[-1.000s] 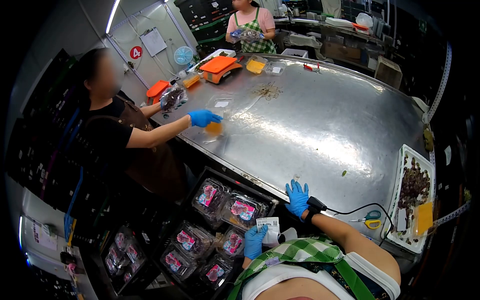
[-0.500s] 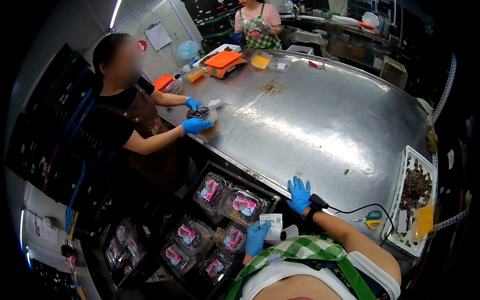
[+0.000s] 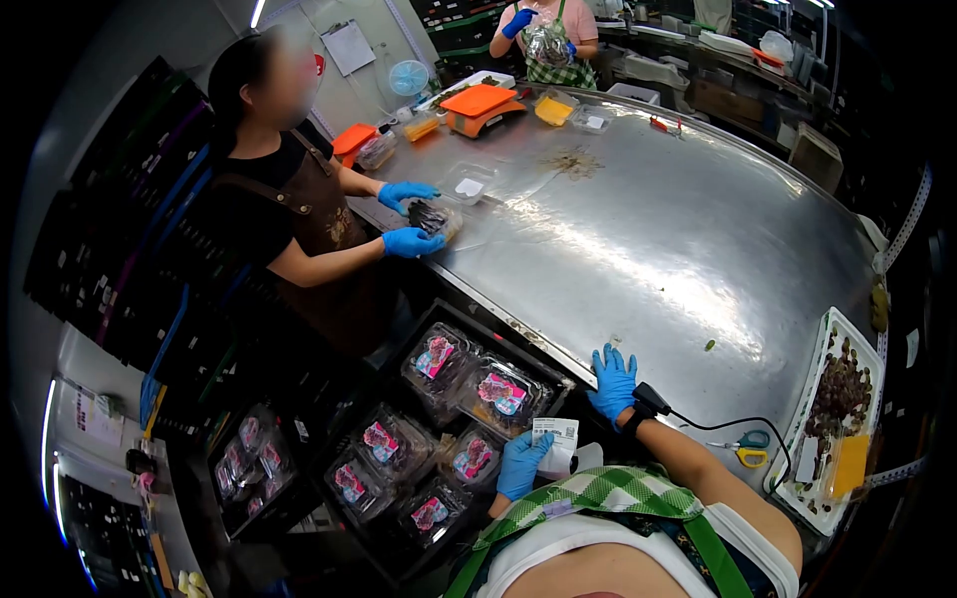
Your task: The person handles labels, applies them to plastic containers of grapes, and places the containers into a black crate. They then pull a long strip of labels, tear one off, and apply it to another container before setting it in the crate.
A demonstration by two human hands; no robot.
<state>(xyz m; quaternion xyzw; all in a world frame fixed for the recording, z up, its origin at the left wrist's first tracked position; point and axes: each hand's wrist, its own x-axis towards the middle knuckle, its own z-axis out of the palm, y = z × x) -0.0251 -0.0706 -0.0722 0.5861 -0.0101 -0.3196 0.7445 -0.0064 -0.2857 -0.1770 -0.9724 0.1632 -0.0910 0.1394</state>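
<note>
Blue-gloved, the left hand (image 3: 520, 465) has its fingers closed on a printed white label strip (image 3: 556, 445), beside the black crate (image 3: 518, 357) of labelled clamshell packs (image 3: 497, 392). The right hand (image 3: 611, 387), fingers spread and released, rests at the metal worktop's (image 3: 598, 229) edge. Scissors (image 3: 750, 448) lie near the white tray (image 3: 805, 399) of grapes (image 3: 845, 389).

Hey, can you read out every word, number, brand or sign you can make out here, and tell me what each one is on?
No text reads clearly.
White label in your left hand: printed lines and a square code, too small.
Pink-and-blue stickers on the clear boxes: too small.
Clipboard paper: too blurred.
Red wall sign: mostly hidden.
Brown apron print: too blurred.
</note>
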